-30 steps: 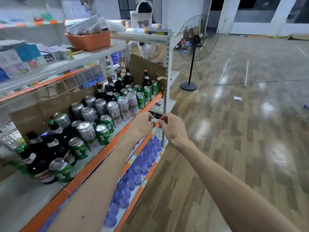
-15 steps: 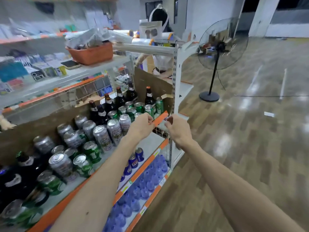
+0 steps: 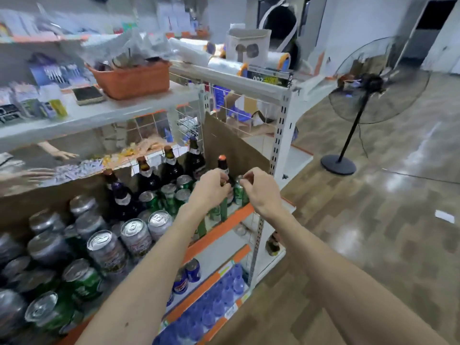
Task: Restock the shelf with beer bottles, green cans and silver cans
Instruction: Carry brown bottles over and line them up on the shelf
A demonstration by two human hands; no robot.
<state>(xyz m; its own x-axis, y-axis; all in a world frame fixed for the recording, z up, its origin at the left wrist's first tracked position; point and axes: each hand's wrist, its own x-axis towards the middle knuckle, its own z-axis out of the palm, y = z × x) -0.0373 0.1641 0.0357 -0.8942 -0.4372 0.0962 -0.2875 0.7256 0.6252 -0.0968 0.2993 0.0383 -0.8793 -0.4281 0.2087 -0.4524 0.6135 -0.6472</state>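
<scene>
At the frame's middle, the top of a small green metal can (image 3: 239, 195) is pinched by the right hand (image 3: 260, 192). The left hand (image 3: 210, 189) is curled beside a dark glass beer bottle (image 3: 222, 163); its hold cannot be told. Both are set on the orange-edged shelf (image 3: 224, 226).

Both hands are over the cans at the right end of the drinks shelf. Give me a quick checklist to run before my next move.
1. Right hand gripping the green can: cannot tell; fingers curl over its top.
2. Left hand holding anything: cannot tell; its fingertips are hidden.
3. Green can upright: ok.
4. Beer bottle just behind the hands upright: ok.
5. Nothing overhanging the orange shelf edge at this end: ok where visible; the left arm hides part.
</scene>
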